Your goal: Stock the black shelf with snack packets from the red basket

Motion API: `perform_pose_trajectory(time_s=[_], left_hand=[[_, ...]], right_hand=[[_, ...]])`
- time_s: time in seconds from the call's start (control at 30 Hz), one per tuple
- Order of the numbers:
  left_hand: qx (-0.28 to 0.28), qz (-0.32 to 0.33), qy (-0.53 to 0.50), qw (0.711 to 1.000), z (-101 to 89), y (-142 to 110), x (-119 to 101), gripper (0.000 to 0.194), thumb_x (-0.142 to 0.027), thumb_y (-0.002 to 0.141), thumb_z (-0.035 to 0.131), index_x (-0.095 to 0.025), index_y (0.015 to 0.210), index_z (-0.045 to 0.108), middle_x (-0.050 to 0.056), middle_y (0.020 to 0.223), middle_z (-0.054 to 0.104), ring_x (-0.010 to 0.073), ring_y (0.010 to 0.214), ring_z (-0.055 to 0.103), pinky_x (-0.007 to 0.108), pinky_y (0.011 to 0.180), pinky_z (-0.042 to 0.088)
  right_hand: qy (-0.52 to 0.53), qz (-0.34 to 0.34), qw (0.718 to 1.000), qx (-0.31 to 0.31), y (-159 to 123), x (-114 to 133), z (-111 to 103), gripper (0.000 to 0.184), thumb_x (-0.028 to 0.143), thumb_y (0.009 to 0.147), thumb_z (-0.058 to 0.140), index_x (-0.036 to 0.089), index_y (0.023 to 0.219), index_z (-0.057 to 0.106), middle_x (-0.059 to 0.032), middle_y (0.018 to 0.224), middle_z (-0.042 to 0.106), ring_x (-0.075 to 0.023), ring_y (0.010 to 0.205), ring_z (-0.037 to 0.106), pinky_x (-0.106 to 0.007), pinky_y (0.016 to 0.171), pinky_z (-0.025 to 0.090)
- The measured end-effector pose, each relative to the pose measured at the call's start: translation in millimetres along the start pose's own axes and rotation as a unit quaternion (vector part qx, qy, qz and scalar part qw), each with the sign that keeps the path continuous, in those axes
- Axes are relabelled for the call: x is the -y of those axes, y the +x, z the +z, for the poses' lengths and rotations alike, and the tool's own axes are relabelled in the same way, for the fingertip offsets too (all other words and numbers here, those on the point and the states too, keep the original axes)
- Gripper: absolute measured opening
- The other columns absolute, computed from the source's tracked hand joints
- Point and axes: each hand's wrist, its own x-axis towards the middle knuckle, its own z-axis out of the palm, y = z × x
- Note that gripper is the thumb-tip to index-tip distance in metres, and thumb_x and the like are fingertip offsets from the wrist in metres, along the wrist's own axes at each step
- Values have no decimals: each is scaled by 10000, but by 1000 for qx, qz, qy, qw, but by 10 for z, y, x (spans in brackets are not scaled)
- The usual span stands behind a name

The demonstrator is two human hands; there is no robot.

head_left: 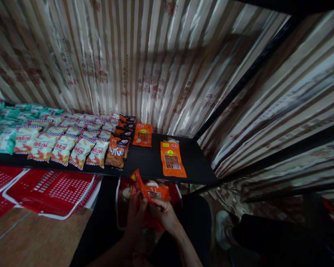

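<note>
While both hands are at work over the basket, teal plastic snack bags fill ten o'clock from them, on the long black shelf. Red plastic baskets with pale handles sit below at nine. White pillow bags with striped edges stand in rows toward ten, and brown-and-orange snack bags close off eleven.

The left hand has its fingers clamped on a narrow-looking, tilted orange packet, just off the shelf's near edge. One flat orange packet lies on the shelf at twelve. The right hand is curled near the held packet's lower end; I cannot tell whether its fingers grip it. Another orange packet lies at one, apart from the first. More orange packaging shows in the red basket with a white rim, partly hidden by hands and shelf. The black post limits room toward two.
</note>
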Motion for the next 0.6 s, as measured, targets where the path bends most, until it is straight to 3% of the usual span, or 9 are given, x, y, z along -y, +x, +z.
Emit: perform_pose_trajectory(time_s=[0.13,0.27,0.47,0.6], left_hand=[[18,-57,-50,997,1,3,-44,641,-548,717,518,-127,1197,463,139,1220,545,252,1143,500,354,953,413],[21,-80,-87,993,16,8,-44,620,-526,701,542,-108,1154,482,147,1131,606,252,1048,571,357,898,458],[2,-85,-1,996,28,72,175,481,-472,805,390,-134,1120,526,125,1111,621,217,1044,578,346,915,450],[-4,-66,21,998,-10,63,299,437,-456,821,386,-171,1112,543,94,1071,639,223,1041,576,356,919,448]], right_hand=[[-93,-62,994,-14,11,68,108,192,261,785,541,207,866,707,-42,824,625,-149,765,573,-237,653,468],[-187,-108,976,-31,21,80,244,261,132,764,468,204,880,691,-53,812,626,-157,768,577,-265,707,476],[-211,-53,975,-37,-4,25,363,339,83,707,448,201,948,654,-80,909,638,-188,856,589,-308,796,472],[-210,-40,977,-15,-15,39,343,369,81,675,488,199,990,639,-81,965,630,-197,914,583,-313,824,465]])
